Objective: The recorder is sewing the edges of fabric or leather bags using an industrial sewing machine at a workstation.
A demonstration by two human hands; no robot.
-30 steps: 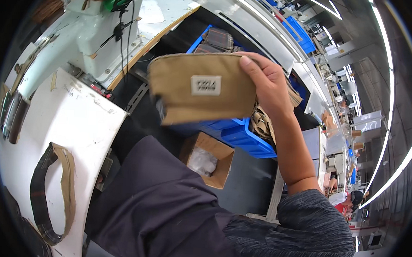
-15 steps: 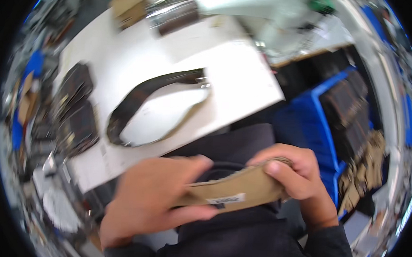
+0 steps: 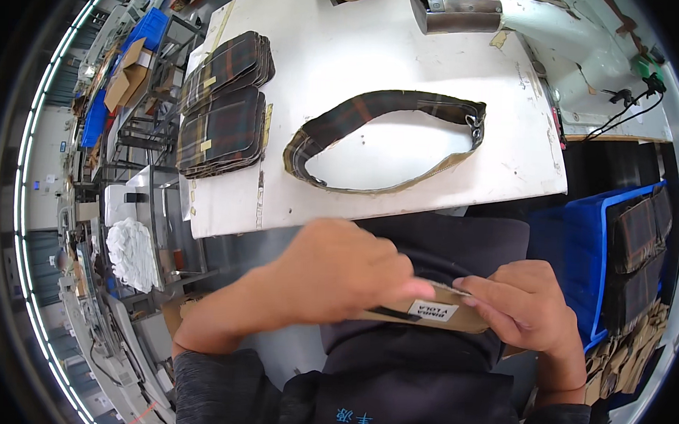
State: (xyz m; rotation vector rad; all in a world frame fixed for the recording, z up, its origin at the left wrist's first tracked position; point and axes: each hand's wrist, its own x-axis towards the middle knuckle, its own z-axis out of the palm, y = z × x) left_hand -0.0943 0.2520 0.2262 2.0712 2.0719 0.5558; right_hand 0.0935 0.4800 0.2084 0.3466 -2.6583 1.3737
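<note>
Over my lap, a tan fabric strip (image 3: 467,321) with a white sewn-on label (image 3: 433,311) is held in both hands. My left hand (image 3: 344,273) is closed at the strip's upper edge, its thumb and fingertips by the label, and covers the strip's left part. At the right end, my right hand (image 3: 529,304) pinches the upper edge between thumb and fingers. On the white table (image 3: 407,59) beyond, a plaid fabric band (image 3: 359,113) with a tan reverse stands on edge in an oval loop. Metal hardware (image 3: 473,128) sits at the loop's right end.
Two stacks of plaid pieces (image 3: 223,131) lie at the table's left. A sewing machine (image 3: 469,14) stands at the far right. Beside my right arm, a blue crate (image 3: 599,261) holds plaid and tan pieces. A white bundle (image 3: 131,254) rests on a rack at left.
My head view has turned, so the table appears farther right. My left hand has moved right along the strip and closed at its upper edge; my right hand keeps its hold.
</note>
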